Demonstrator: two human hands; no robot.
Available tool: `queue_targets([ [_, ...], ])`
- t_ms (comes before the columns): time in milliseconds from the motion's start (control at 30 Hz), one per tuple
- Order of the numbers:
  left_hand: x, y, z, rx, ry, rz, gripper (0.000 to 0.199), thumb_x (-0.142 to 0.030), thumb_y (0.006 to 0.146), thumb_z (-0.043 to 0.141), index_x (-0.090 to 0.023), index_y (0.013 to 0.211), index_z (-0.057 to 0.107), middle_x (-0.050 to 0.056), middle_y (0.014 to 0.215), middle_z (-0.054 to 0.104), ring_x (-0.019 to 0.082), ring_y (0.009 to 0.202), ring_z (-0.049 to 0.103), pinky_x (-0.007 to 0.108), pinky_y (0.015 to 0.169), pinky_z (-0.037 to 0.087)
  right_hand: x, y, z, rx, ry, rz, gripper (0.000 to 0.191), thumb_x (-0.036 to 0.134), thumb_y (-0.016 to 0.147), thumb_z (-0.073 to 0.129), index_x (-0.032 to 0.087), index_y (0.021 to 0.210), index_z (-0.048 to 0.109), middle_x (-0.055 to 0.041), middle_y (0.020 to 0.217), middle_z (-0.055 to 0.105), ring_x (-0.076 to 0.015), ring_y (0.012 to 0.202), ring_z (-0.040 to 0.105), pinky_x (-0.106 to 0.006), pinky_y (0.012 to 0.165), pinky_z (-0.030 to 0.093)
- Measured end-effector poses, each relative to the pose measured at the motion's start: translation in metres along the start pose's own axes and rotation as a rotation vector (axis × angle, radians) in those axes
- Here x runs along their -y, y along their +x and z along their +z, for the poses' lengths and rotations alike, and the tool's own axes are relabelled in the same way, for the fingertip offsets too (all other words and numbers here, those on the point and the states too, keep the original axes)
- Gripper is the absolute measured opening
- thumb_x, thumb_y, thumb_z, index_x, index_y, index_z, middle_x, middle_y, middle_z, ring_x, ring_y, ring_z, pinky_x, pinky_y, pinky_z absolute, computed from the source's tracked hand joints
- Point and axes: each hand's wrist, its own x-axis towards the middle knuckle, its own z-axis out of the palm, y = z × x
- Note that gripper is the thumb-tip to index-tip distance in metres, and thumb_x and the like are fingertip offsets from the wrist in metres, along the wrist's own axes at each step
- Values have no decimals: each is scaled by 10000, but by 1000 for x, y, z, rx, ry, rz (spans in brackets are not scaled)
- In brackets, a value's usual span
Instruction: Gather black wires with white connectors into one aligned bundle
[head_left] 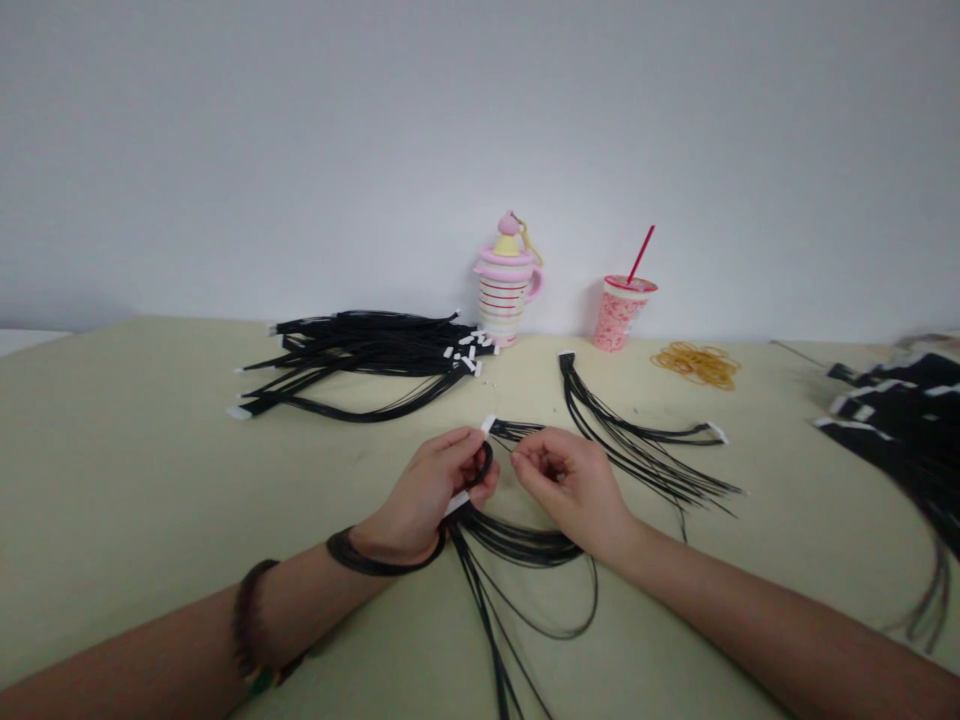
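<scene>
My left hand (427,490) is closed on a black wire harness (517,540), near the table's middle. A white connector (488,425) sticks up at its fingertips, and a second white connector (457,502) shows below the fingers. Black strands loop around my left wrist. With finger and thumb together, my right hand (570,485) pinches a thin black wire (504,446) close to the upper connector. More wires pass behind that hand. Loose wire ends hang down toward the table's front edge.
Another harness (622,425) lies spread behind my right hand. A pile of harnesses (367,350) rests at back left, a blurred pile (907,420) at far right. Along the wall stand a striped mug (501,295) and a pink cup (619,315), beside rubber bands (697,364).
</scene>
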Motion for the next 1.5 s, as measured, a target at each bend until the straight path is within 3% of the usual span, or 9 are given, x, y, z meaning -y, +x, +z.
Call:
queue_targets([
  [333,-1,-2,1,60,58,18,283,-333,851,442,-128,658,418,21,570,474,88,468,383,198,454,280,1,0,0,-29,-78,-75,97,143,799,510,135,709,548,19,589,444,-92,546,409,-198,513,317],
  [600,-1,1,1,29,64,26,272,-336,831,469,-135,655,422,13,567,466,90,467,378,192,446,280,2,2,-1,-14,-194,-130,98,152,837,468,141,775,543,2,651,479,-107,594,449,-218,565,357],
  [733,-1,3,0,-63,27,43,233,-301,801,494,-138,648,425,2,544,451,98,474,390,197,461,304,17,-2,-4,-53,-335,-310,155,151,813,469,110,949,531,-98,934,496,-180,858,474,-300,755,385],
  [833,-1,3,0,-96,22,48,214,-274,791,498,-137,642,427,3,548,459,98,475,394,198,466,310,32,-12,-3,81,-248,-407,69,99,756,482,127,795,531,-55,802,507,-153,773,483,-262,702,386],
  [933,-2,2,-1,-88,-4,20,232,-292,797,482,-136,638,416,8,543,461,95,458,384,201,454,293,40,-23,2,299,-80,-350,99,53,652,493,139,701,496,24,602,463,-84,550,432,-192,535,337],
  [1000,-1,2,-1,-81,-25,14,243,-309,793,482,-137,638,409,8,539,460,92,445,377,201,442,276,38,-27,6,373,-61,-287,111,54,609,495,140,678,504,43,549,433,-67,485,385,-187,487,297],
  [1167,-1,2,1,-94,-31,28,239,-312,785,487,-143,643,396,3,544,453,97,452,385,212,452,286,32,-25,8,409,-168,-171,100,63,653,488,142,592,490,37,546,424,-64,489,368,-191,496,272],
  [1367,-1,-1,3,-135,-10,63,248,-322,796,484,-149,641,395,-8,540,439,99,460,387,213,454,290,38,-20,13,425,-161,36,312,161,792,477,132,501,368,48,464,308,-55,427,268,-201,431,179],
  [1500,0,-1,4,-152,17,71,247,-308,809,467,-146,631,410,-6,535,443,98,459,385,209,447,284,37,-21,16,410,-140,53,278,119,760,487,131,504,379,49,473,313,-52,437,279,-193,427,171],
])
